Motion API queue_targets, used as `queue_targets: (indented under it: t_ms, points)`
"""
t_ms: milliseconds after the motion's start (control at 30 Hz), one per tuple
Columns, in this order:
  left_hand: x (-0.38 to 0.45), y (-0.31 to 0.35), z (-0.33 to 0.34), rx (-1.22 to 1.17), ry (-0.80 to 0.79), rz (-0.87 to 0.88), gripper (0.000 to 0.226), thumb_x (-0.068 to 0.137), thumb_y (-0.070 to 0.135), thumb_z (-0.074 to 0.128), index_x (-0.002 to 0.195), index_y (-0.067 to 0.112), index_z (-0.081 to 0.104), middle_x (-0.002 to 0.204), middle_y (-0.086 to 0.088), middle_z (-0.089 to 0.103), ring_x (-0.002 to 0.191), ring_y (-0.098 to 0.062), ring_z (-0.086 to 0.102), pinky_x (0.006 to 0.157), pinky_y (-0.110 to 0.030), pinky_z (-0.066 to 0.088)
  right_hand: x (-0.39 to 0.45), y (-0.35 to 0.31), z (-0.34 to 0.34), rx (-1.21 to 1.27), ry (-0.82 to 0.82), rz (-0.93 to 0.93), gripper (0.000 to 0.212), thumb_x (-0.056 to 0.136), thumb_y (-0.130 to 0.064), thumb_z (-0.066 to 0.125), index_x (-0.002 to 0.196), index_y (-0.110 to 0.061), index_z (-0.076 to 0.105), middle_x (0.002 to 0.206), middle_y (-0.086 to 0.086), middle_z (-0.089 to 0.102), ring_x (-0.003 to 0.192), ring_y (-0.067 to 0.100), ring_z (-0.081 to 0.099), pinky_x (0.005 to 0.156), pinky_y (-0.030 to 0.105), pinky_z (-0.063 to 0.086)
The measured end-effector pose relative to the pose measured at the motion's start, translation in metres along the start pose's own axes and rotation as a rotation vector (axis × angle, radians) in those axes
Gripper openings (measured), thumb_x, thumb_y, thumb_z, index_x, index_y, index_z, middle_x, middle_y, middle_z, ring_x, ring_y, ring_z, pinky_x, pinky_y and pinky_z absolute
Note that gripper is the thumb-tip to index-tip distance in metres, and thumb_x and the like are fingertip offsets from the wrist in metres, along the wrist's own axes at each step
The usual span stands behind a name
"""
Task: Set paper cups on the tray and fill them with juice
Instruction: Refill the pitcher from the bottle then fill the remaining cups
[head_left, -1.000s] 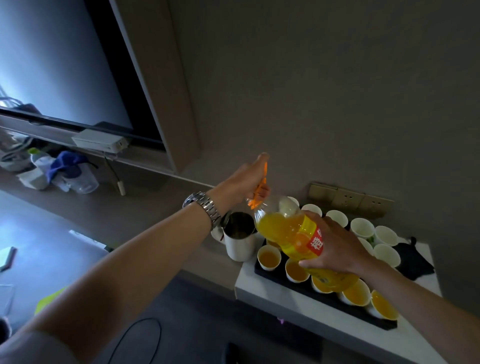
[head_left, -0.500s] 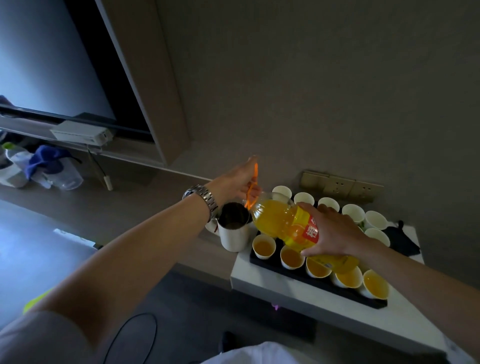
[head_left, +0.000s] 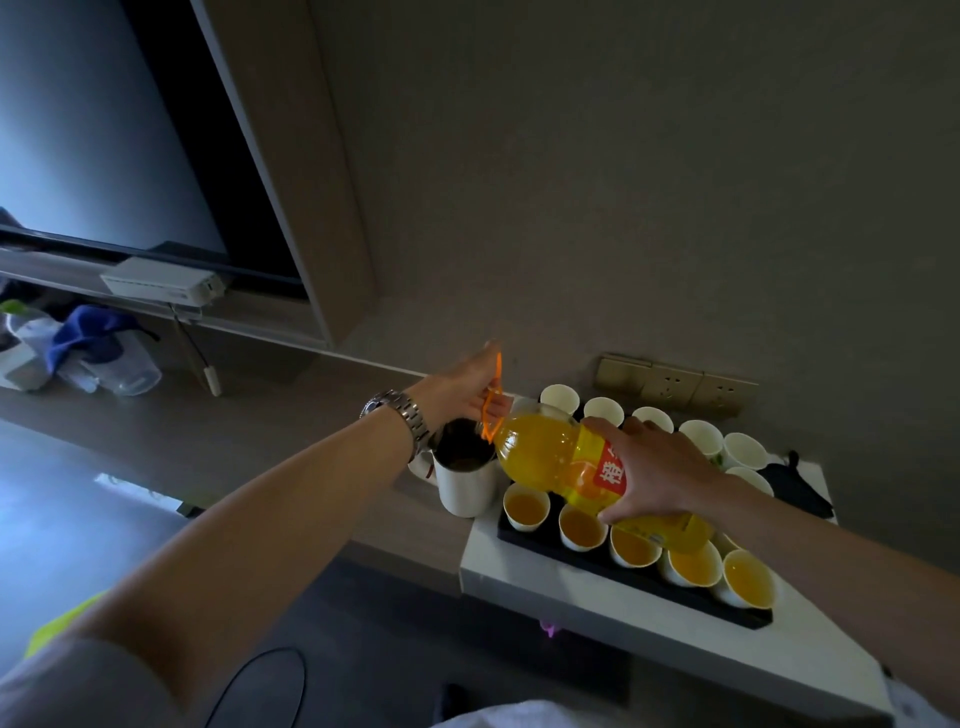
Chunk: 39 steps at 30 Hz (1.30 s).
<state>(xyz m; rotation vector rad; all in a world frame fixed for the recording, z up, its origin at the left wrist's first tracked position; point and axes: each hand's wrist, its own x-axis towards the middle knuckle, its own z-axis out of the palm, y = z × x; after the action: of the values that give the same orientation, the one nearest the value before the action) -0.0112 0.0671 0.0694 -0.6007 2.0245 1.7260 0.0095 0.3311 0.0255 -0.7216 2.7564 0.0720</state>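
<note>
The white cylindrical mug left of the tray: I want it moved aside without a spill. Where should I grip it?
Grip the white cylindrical mug around its lower wall, coming from the near left side. It stands upright at the white table's corner; the left hand and the tilted orange juice bottle crowd its open top and right.

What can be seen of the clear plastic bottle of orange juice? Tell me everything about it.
The clear plastic juice bottle is large, filled with orange-yellow liquid, and wears a yellow label with a red patch bearing white characters. It is tilted nearly on its side above the black tray, neck toward the white mug. The right hand grips its labelled middle from above; the left hand holds the thin orange handle at its neck. The cap end is hidden.
</note>
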Motion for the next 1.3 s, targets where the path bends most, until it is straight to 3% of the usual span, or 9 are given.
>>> queue_targets:
  t_ms: [167,333,467,633,867,1300]
  points:
    - [0.011,-0.008,-0.006,0.025,0.000,-0.006,0.069,0.106,0.060,0.027,0.120,-0.001,0.057,0.106,-0.022,0.068,0.091,-0.030,0.069,0.083,-0.038,0.060,0.002,-0.001,-0.004,-0.054,-0.004,-0.009,0.133,0.047,-0.090,0.068,0.152,-0.046,0.000,0.140,0.004,0.049,0.121,0.026,0.056,0.089,0.038,0.053]
    - [0.019,-0.011,-0.009,0.026,-0.008,-0.021,0.068,0.105,0.060,0.028,0.118,0.001,0.057,0.108,-0.022,0.068,0.096,-0.032,0.069,0.092,-0.041,0.058,0.004,-0.001,-0.008,-0.076,-0.026,-0.012,0.133,0.049,-0.089,0.070,0.152,-0.045,0.000,0.146,0.004,0.044,0.126,0.026,0.053,0.093,0.039,0.051]
    - [0.019,-0.011,-0.009,0.036,-0.026,-0.034,0.068,0.105,0.062,0.026,0.116,0.002,0.056,0.110,-0.022,0.068,0.096,-0.030,0.069,0.079,-0.036,0.058,0.004,-0.001,-0.011,-0.091,-0.037,-0.015,0.133,0.050,-0.088,0.071,0.153,-0.044,0.000,0.149,0.004,0.042,0.129,0.027,0.051,0.096,0.041,0.050]
    - [0.022,-0.012,-0.010,0.049,-0.034,-0.025,0.071,0.105,0.062,0.025,0.120,0.000,0.056,0.111,-0.022,0.068,0.096,-0.030,0.069,0.078,-0.035,0.058,0.004,-0.001,-0.013,-0.091,-0.045,-0.016,0.132,0.051,-0.087,0.072,0.153,-0.044,0.000,0.150,0.004,0.040,0.131,0.027,0.049,0.098,0.041,0.050]
    - [0.025,-0.012,-0.010,0.046,-0.021,-0.034,0.068,0.105,0.062,0.026,0.106,0.003,0.058,0.097,-0.018,0.070,0.087,-0.029,0.070,0.072,-0.034,0.058,0.004,-0.002,-0.014,-0.093,-0.046,-0.007,0.133,0.048,-0.090,0.070,0.152,-0.046,0.000,0.150,0.004,0.041,0.132,0.028,0.048,0.100,0.044,0.048]
    - [0.025,-0.015,-0.010,0.028,-0.030,-0.040,0.069,0.106,0.060,0.025,0.109,0.000,0.059,0.107,-0.021,0.069,0.097,-0.031,0.069,0.081,-0.036,0.058,0.004,-0.006,-0.020,-0.118,-0.062,-0.009,0.132,0.050,-0.089,0.070,0.153,-0.044,0.000,0.150,0.005,0.040,0.134,0.028,0.046,0.102,0.045,0.049]
